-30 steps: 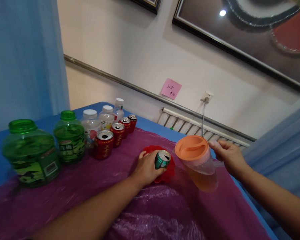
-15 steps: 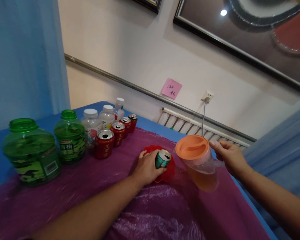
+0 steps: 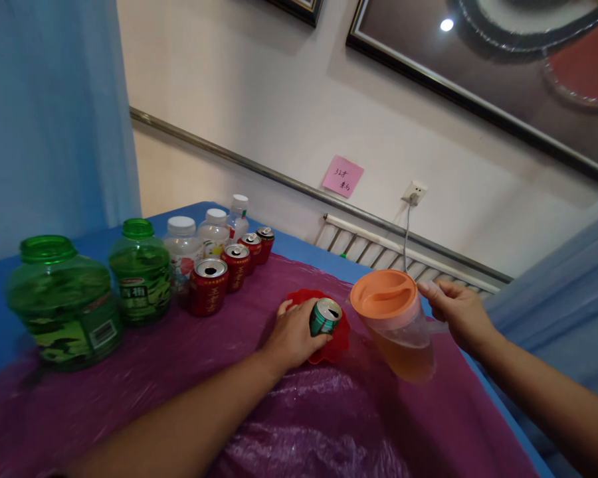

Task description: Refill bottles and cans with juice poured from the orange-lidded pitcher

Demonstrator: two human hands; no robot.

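Free sheet point(image 3: 299, 428) nearside, pitcher point(image 3: 403, 348) obstacle rightward

The left hand point(image 3: 293, 337) is hiding part of the can point(image 3: 325, 323) and red plate point(image 3: 335, 345); the view's edge is cropping the right painting point(image 3: 428, 60).

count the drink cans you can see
5. One green can is in the left hand. Four red ones stand in a row beside the white-capped bottles: nearest can, second can, third can, farthest can. Others could be hidden behind them.
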